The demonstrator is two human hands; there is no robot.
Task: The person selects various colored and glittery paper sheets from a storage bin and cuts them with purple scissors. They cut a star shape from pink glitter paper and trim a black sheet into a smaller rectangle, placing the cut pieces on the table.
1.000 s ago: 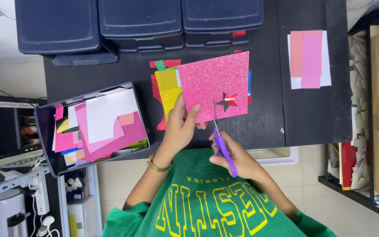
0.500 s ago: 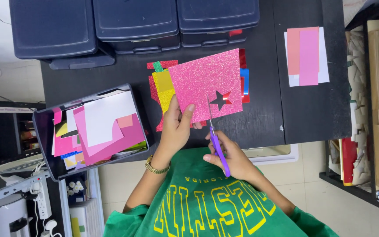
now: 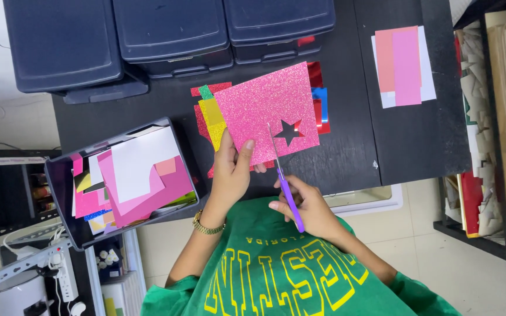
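A black desk (image 3: 346, 146) fills the middle of the view. Along its far edge stand three dark blue storage bins (image 3: 171, 35) side by side, touching one another. At the desk's near left corner a dark open box (image 3: 65, 193) hangs partly over the edge, stuffed with pink, white and yellow paper scraps (image 3: 136, 181). Near the far right corner lies a small stack of pink and white sheets (image 3: 404, 65), well apart from everything else.

In the middle of the desk a loose pile of red, yellow, green and blue glitter sheets (image 3: 209, 111) lies flat. Over it the left hand (image 3: 231, 169) holds up a pink glitter sheet (image 3: 265, 108), thumb on top and fingers behind, clamped on its near left corner. A star-shaped hole (image 3: 289, 131) shows in the sheet close to its near right corner.

The right hand (image 3: 306, 205) is closed around the purple handles of a pair of scissors (image 3: 282, 175). The blades reach into the sheet's near edge just beside the star; they look nearly closed, though they are too thin to be sure. A gold watch (image 3: 207, 225) sits on the left wrist.
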